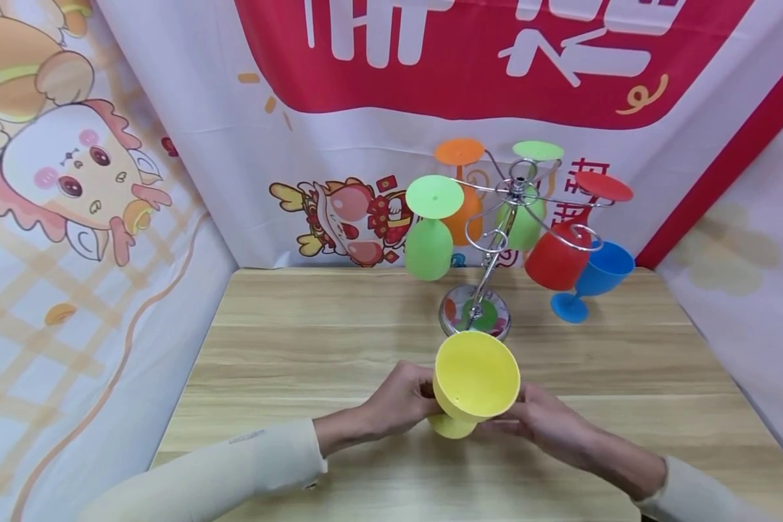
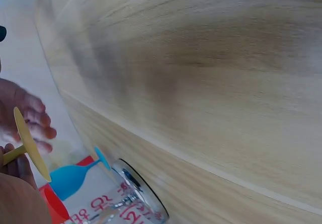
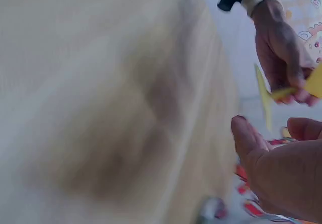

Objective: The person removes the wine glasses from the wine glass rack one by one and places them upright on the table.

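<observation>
A yellow plastic goblet (image 1: 476,373) is held above the near part of the table, its mouth facing up toward the head camera. My left hand (image 1: 398,399) pinches it by the stem; the left wrist view shows the stem between the fingers and the round yellow foot (image 2: 30,146) sticking out. On the other side, my right hand (image 1: 554,428) is close to the goblet with fingers loosely extended. In the right wrist view that right hand (image 3: 287,173) appears apart from the foot, thumb and fingers spread. The bowl hides some fingertips in the head view.
Behind the goblet stands a chrome rack (image 1: 489,272) on a round base. From it hang upside down a front green goblet (image 1: 428,250), an orange one (image 1: 467,217), a rear green one (image 1: 523,225) and a red one (image 1: 557,261). A blue goblet (image 1: 603,268) stands upright at right on the wooden table (image 1: 300,326).
</observation>
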The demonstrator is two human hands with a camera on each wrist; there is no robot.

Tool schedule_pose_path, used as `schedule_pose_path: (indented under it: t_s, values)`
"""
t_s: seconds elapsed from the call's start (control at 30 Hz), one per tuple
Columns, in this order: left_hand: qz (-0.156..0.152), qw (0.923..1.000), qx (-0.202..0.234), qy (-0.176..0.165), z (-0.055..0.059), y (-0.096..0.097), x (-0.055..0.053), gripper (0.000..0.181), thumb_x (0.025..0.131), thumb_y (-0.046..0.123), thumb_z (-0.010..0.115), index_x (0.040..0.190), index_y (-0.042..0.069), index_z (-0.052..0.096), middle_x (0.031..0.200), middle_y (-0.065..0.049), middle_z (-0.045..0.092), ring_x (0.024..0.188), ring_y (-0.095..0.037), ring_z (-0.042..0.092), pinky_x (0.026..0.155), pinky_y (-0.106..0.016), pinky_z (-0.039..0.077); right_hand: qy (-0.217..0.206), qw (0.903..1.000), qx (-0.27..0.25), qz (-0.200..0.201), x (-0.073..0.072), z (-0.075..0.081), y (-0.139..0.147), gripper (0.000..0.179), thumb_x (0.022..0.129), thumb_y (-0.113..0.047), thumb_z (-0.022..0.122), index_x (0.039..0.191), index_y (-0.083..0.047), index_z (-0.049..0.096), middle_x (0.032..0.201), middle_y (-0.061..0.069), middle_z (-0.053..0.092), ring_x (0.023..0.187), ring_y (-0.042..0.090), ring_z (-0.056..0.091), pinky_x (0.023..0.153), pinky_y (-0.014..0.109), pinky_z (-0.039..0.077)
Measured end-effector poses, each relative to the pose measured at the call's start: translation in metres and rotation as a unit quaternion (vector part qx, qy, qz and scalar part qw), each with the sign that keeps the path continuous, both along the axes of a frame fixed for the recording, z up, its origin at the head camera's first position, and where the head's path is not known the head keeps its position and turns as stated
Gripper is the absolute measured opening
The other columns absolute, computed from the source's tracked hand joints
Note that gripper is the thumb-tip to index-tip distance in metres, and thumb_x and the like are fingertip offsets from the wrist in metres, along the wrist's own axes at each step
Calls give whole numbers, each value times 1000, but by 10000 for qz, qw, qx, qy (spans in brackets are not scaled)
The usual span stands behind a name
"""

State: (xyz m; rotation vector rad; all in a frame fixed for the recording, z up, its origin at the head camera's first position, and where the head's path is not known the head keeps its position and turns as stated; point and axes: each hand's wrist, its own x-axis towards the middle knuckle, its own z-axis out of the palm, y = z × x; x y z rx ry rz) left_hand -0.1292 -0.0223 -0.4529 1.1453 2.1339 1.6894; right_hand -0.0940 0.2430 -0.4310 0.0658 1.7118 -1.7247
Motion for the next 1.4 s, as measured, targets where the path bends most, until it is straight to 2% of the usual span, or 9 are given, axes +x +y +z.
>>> schedule_pose_path:
  t_s: [0.1,0.2,0.3,0.53,0.7,0.9,1.07,1.27,1.4]
  values:
    - [216,9997,70,-53,-2,-7,-2,16,89,-11,76,102,-3,80,99,-14,81,87,-5,75,77,-26,65,1022,9893,943,448,-9,15,5,59,108,-21,64,158,1,43,146,18,61,126,31,67,106,47,57]
    - [469,9988,104,-136,-7,-16,-5,16,88,-10,77,102,-3,80,97,-14,81,85,-6,75,75,-27,65,2225,9551,1799,774,-16,33,8,52,106,-22,66,152,0,54,147,19,62,131,38,64,100,44,60]
    - [727,9970,61,-253,-12,-28,-9,17,87,-9,78,103,-4,80,98,-15,81,86,-11,76,75,-27,64,3247,9027,2645,991,-18,55,11,53,105,-29,69,150,-5,58,149,18,62,133,41,62,96,45,62]
    - [1274,9907,-69,-479,-23,-63,-25,24,87,-5,81,110,-1,79,105,-13,81,96,-19,78,85,-30,64,5259,7568,3646,1332,-12,118,12,59,99,-35,76,152,-14,59,149,9,64,129,35,67,92,50,63]
    - [1746,9830,-228,-520,-26,-91,-33,24,87,-1,84,110,3,79,107,-9,81,99,-21,77,89,-31,63,6111,6800,3822,1346,-5,167,11,72,92,-34,83,156,-21,54,152,8,61,113,24,73,65,23,59]
    - [2450,9650,-593,-727,-22,-120,-48,23,87,5,86,109,4,79,106,-8,81,101,-21,76,88,-27,61,6617,6052,4305,1029,-23,201,16,88,84,-38,89,160,-19,49,157,10,55,132,36,62,77,53,64]
    - [2785,9539,-760,-819,-16,-141,-62,27,89,11,86,114,5,78,111,-8,81,109,-23,75,95,-30,61,6205,5978,4924,1228,-51,210,21,91,88,-44,84,165,-19,40,167,14,42,149,43,44,88,68,59]
    - [3172,9399,-844,-940,-14,-161,-85,31,90,12,86,118,1,76,114,-12,80,114,-29,75,101,-36,59,5617,6211,5241,1550,-74,208,18,92,93,-55,74,168,-23,31,173,14,30,155,43,33,97,73,53]
    - [3487,9298,-827,-833,-14,-178,-99,34,92,13,84,121,-2,74,117,-16,78,116,-30,74,99,-29,59,5399,6292,5342,1650,-81,206,14,91,95,-58,70,169,-25,28,174,12,27,156,42,30,98,72,53]
